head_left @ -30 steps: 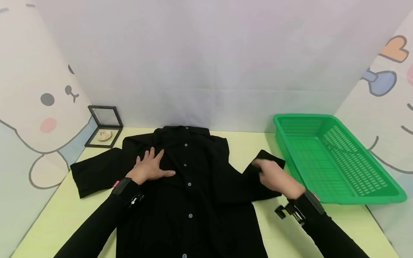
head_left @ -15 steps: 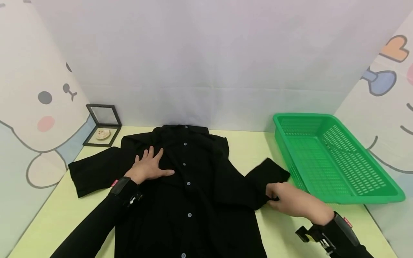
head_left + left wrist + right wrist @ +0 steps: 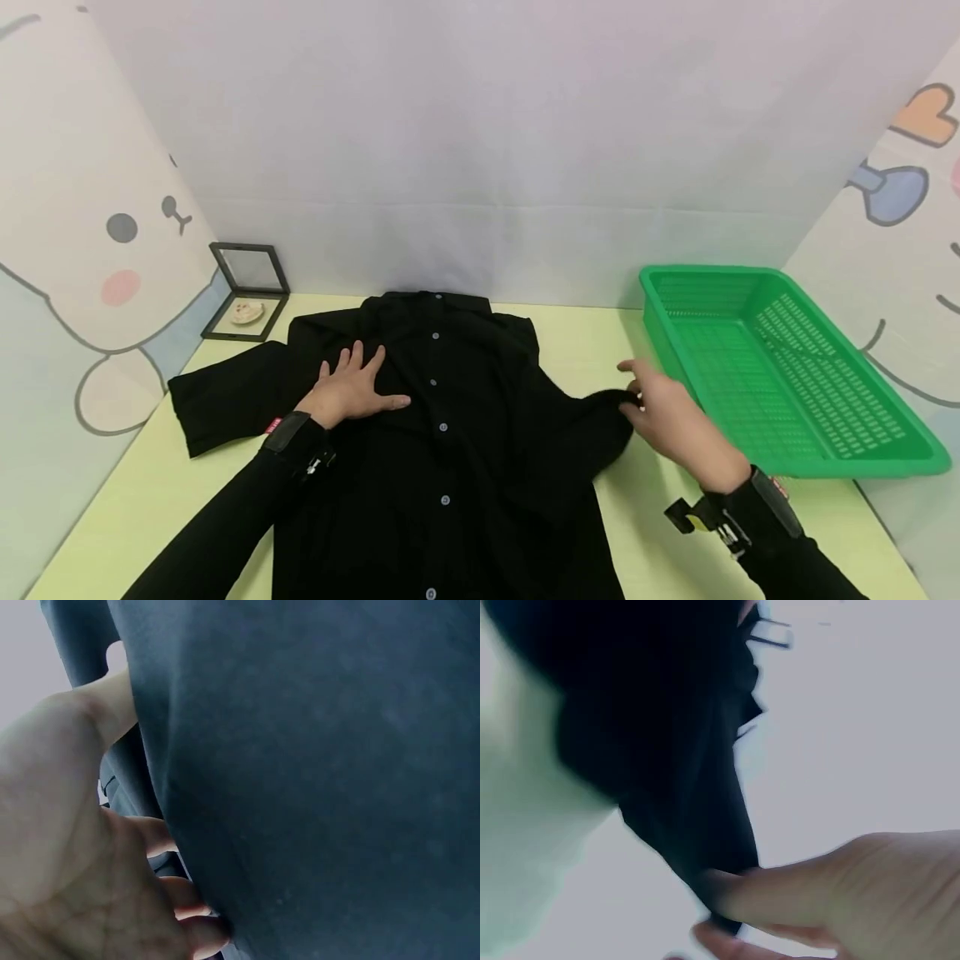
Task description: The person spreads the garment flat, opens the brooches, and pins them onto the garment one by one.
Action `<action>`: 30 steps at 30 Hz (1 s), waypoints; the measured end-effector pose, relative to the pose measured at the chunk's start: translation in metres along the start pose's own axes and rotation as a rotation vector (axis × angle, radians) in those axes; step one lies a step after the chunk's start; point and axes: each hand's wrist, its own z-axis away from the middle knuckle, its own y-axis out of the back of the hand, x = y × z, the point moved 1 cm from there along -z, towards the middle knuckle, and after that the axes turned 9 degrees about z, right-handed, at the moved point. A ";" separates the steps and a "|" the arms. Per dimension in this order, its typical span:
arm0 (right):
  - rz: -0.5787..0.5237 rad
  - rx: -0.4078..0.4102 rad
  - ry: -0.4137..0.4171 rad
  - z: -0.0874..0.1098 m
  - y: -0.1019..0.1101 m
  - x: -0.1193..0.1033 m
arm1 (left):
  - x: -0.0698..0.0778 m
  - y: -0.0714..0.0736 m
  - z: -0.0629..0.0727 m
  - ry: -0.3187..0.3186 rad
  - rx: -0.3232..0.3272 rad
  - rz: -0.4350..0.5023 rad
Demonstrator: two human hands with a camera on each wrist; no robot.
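Observation:
A black button-up shirt [image 3: 480, 467] lies front side up, its collar toward the back wall. With fingers spread, my left hand [image 3: 347, 400] rests on the shirt's chest near the left shoulder. My right hand [image 3: 667, 417] pinches the end of the right sleeve [image 3: 600, 429] between thumb and finger, the cloth raised in a fold. In the right wrist view, the dark sleeve [image 3: 697, 795] runs from the pinching fingertips, a little blurred. The left sleeve [image 3: 225, 400] lies stretched out to the side. Dark cloth [image 3: 315, 780] fills most of the left wrist view.
A green plastic basket [image 3: 795, 462] stands on the right, close to my right hand. At the back left, an open black-framed case [image 3: 258, 337] holds a small pale object [image 3: 247, 312]. A white wall [image 3: 495, 150] rises behind the pale yellow table [image 3: 577, 342].
My right hand first drew the sleeve end toward me, then moved up and back, lifting the cuff into a fold. My left hand stays in place on the shirt.

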 end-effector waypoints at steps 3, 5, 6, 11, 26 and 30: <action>0.110 0.015 0.102 0.008 -0.013 -0.003 | 0.000 0.000 0.000 0.005 -0.004 -0.005; 0.158 0.067 0.191 0.012 -0.021 -0.010 | -0.001 0.001 0.000 0.009 -0.005 -0.010; 0.173 0.102 0.247 0.014 -0.025 -0.015 | -0.002 0.001 0.000 0.011 -0.004 -0.012; 0.087 -0.044 0.467 0.024 -0.047 -0.037 | -0.003 0.001 -0.001 0.005 0.004 -0.014; -0.092 -0.462 0.331 0.068 -0.035 0.006 | -0.003 0.010 -0.005 -0.085 -0.022 0.042; -0.178 -0.568 0.251 0.083 -0.029 0.026 | -0.004 0.014 -0.005 -0.085 -0.028 0.036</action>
